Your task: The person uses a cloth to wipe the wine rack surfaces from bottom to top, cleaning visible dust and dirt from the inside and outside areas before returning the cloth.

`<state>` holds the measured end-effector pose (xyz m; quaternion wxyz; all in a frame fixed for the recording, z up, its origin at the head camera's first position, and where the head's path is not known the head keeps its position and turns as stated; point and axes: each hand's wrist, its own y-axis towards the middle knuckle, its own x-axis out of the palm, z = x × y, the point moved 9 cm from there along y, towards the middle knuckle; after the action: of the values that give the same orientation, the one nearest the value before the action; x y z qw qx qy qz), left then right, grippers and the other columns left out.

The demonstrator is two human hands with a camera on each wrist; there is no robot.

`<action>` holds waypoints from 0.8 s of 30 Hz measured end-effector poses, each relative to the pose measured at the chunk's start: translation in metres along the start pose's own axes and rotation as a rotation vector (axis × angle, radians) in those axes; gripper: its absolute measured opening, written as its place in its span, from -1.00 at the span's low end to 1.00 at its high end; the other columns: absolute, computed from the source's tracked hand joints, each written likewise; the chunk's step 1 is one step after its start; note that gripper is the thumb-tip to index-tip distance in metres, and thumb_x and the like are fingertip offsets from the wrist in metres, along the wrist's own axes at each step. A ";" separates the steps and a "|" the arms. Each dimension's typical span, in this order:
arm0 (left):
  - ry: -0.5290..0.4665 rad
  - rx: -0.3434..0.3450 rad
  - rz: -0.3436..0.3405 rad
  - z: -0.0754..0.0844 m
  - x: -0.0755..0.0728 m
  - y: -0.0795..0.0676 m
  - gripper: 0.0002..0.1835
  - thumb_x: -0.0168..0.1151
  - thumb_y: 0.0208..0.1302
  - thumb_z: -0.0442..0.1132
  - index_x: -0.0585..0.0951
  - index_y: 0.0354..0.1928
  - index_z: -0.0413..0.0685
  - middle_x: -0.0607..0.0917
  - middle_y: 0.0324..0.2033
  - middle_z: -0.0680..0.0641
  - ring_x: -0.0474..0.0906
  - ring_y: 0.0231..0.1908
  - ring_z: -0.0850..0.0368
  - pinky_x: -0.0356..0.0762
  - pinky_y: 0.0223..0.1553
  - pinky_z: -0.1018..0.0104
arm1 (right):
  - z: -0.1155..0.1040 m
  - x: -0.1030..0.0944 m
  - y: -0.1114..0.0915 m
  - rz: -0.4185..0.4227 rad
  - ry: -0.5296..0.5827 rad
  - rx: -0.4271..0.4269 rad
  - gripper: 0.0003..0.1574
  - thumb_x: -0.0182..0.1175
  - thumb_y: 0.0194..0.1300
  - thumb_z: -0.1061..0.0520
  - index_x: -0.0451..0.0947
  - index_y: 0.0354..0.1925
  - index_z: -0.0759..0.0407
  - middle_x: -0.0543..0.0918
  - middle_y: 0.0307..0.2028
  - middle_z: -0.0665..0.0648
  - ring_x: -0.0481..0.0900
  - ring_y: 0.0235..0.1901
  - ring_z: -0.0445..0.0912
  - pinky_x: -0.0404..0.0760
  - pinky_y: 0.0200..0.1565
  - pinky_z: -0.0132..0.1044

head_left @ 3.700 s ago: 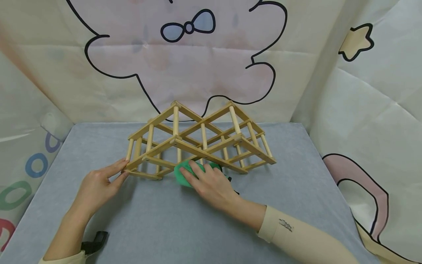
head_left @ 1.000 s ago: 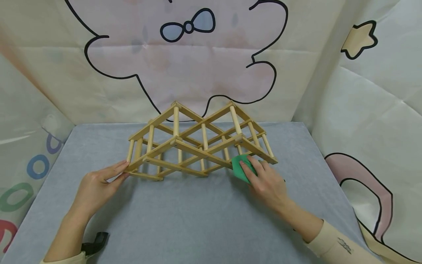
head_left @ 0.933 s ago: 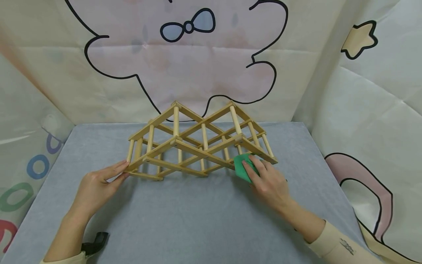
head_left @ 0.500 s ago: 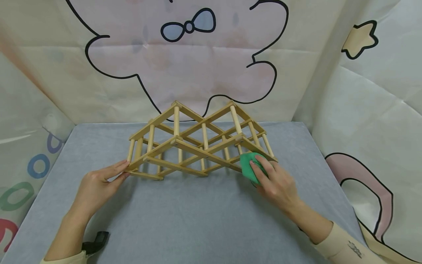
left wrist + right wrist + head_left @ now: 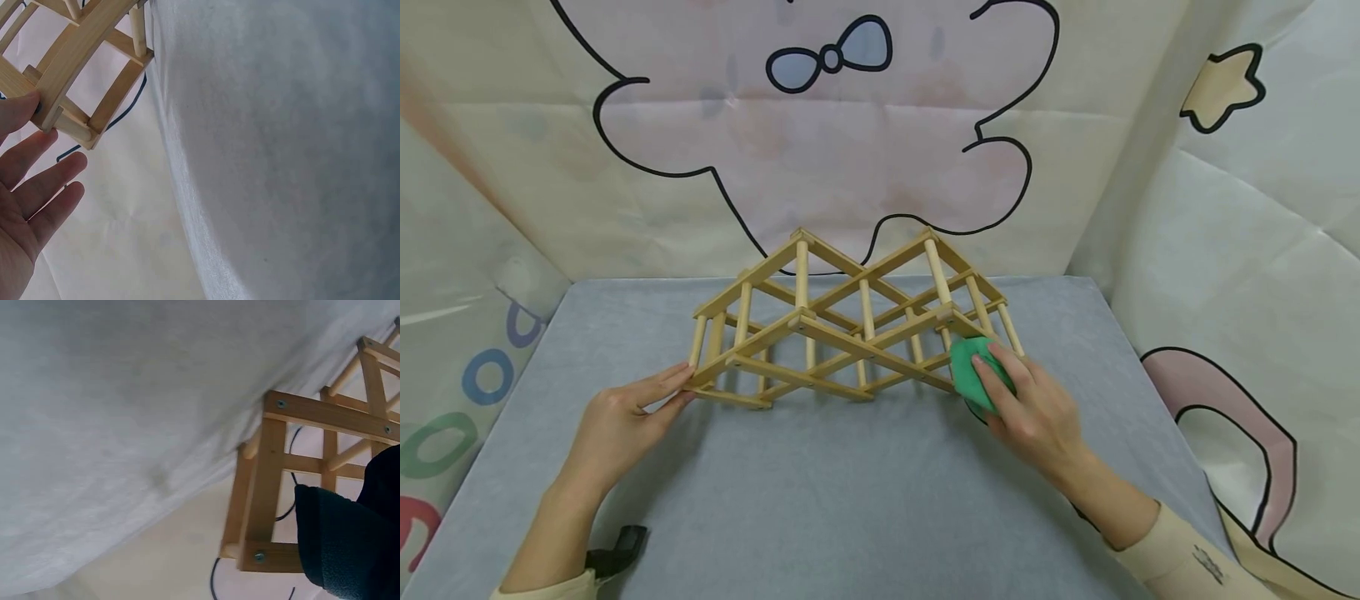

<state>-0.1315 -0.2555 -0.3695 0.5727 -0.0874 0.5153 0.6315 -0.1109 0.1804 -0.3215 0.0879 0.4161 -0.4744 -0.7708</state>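
Observation:
A folding wooden wine rack (image 5: 835,379) of crossed slats and round dowels stands across the table. At its left end my left hand (image 5: 625,425) pinches the corner between thumb and fingers; in the left wrist view the thumb lies on the slat (image 5: 62,75) and two fingers stick out free. My right hand (image 5: 1037,412) holds a green cloth (image 5: 972,375) against the front slats near the right end, covering part of them. Up close in the right wrist view, the cloth (image 5: 344,537) looks dark and wraps over the rack's slats, with the fingers hidden.
Grey-blue cloth covers the table (image 5: 820,508). Behind it hangs a pale printed backdrop (image 5: 910,175), close to the rack's rear, and more printed sheets flank both sides. A black strap piece (image 5: 617,552) sits at the left wrist.
My right hand has slid the green cloth from the rack's front middle to its right end, lately a little upward. My left hand keeps its hold; the rack stays in place.

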 end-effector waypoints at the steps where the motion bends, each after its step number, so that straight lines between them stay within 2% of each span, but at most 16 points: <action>1: 0.002 0.003 0.000 0.000 0.000 0.000 -0.44 0.65 -0.14 -0.58 0.79 0.03 -0.22 0.79 0.00 -0.13 0.62 -0.13 0.46 0.67 -0.44 0.45 | -0.001 0.000 0.003 0.010 -0.002 -0.004 -0.59 0.11 0.34 0.25 0.73 0.06 0.32 0.68 0.06 0.40 0.64 -0.37 0.34 0.66 -0.52 0.16; 4: 0.006 0.008 0.001 0.000 0.000 0.000 -0.44 0.65 -0.15 -0.57 0.79 0.02 -0.22 0.79 -0.01 -0.13 0.64 -0.14 0.42 0.68 -0.43 0.44 | -0.005 -0.001 0.013 0.038 -0.004 -0.014 -0.64 0.14 0.37 0.24 0.74 0.04 0.32 0.69 0.03 0.40 0.63 -0.41 0.31 0.66 -0.52 0.14; 10: -0.001 0.004 0.003 -0.002 0.000 -0.001 -0.43 0.65 -0.16 -0.57 0.80 0.03 -0.20 0.79 -0.01 -0.12 0.62 -0.14 0.47 0.68 -0.42 0.44 | -0.010 0.001 0.028 0.092 0.002 -0.024 -0.68 0.19 0.38 0.23 0.74 0.00 0.32 0.68 -0.01 0.42 0.63 -0.44 0.32 0.67 -0.54 0.14; 15: -0.004 0.012 0.017 -0.002 -0.002 -0.002 -0.41 0.65 -0.21 -0.60 0.80 0.01 -0.19 0.79 -0.02 -0.12 0.52 -0.07 0.60 0.64 -0.34 0.58 | -0.012 0.003 0.034 0.090 0.007 -0.021 -0.66 0.19 0.37 0.24 0.74 0.02 0.32 0.67 0.00 0.44 0.65 -0.40 0.33 0.70 -0.48 0.16; 24: -0.008 0.020 0.016 -0.001 0.000 -0.001 -0.42 0.65 -0.20 -0.59 0.80 0.01 -0.20 0.79 0.00 -0.11 0.48 -0.05 0.64 0.61 -0.30 0.64 | -0.016 0.007 0.039 0.057 0.012 -0.013 -0.63 0.21 0.34 0.23 0.73 0.06 0.29 0.66 0.01 0.45 0.71 -0.28 0.36 0.73 -0.41 0.20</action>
<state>-0.1311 -0.2564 -0.3706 0.5707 -0.0752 0.5198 0.6313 -0.1140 0.1448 -0.2971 0.1153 0.4066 -0.4802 -0.7686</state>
